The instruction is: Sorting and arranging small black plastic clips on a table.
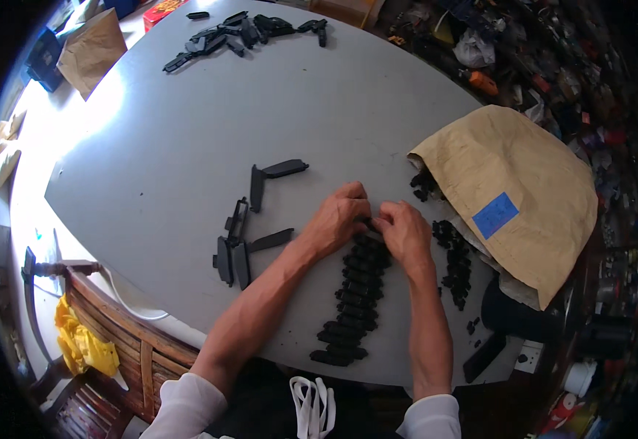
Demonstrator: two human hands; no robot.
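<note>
My left hand (339,218) and my right hand (407,233) meet at the far end of a column of black plastic parts (358,294) on the grey table (187,139). Both hands have bent, pinched fingers. Between the fingertips is a bit of something black, mostly hidden, whose kind I cannot make out. The column runs toward me, its pieces lying crosswise and close together. To the left of my left forearm lie several longer black plastic pieces (284,169), some touching one another. Right of my right hand is a loose strip of small black parts (453,257).
A large brown paper bag (527,175) with a blue label lies at the right, black parts (424,184) at its mouth. More black pieces (249,31) are heaped at the far edge. A flat black piece (484,357) lies near right. A wooden chair (132,347) stands lower left.
</note>
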